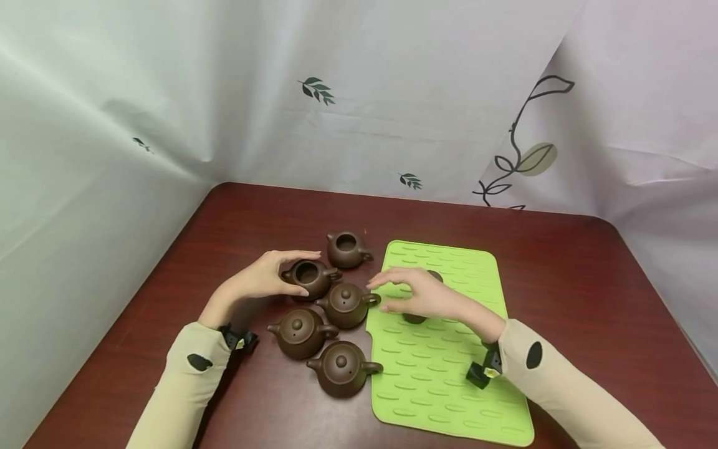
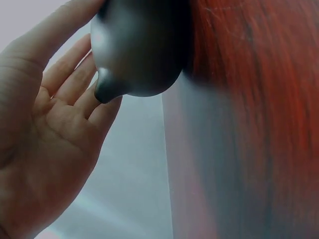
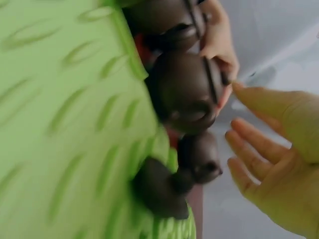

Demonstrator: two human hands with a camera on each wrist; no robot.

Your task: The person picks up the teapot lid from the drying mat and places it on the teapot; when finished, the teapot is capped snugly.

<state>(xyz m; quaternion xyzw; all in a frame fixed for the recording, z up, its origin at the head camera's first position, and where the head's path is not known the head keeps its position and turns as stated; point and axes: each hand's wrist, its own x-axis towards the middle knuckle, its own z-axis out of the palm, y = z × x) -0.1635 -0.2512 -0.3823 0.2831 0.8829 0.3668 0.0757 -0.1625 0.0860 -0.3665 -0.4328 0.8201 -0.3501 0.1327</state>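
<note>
A brown teapot without a lid (image 1: 315, 285) stands at the left of a group of teapots. My left hand (image 1: 269, 274) holds it, thumb on the near side and fingers on the far side; in the left wrist view the hand is around the dark pot body (image 2: 142, 50) by its spout. Over the green mat, my right hand (image 1: 421, 293) hovers with extended fingers and holds nothing. Its fingertips are near the handle of a lidded teapot (image 1: 344, 307). Beneath that hand, dark teapot lids (image 1: 415, 318) lie partly hidden; one lid (image 3: 157, 186) shows in the right wrist view.
Another lidless teapot (image 1: 348, 254) stands behind. Two lidded teapots (image 1: 298, 337) (image 1: 341, 371) stand nearer the front. The ribbed green mat (image 1: 449, 399) lies on the right of the reddish wooden table (image 1: 269, 411). White curtains (image 1: 364, 125) hang behind and at the sides.
</note>
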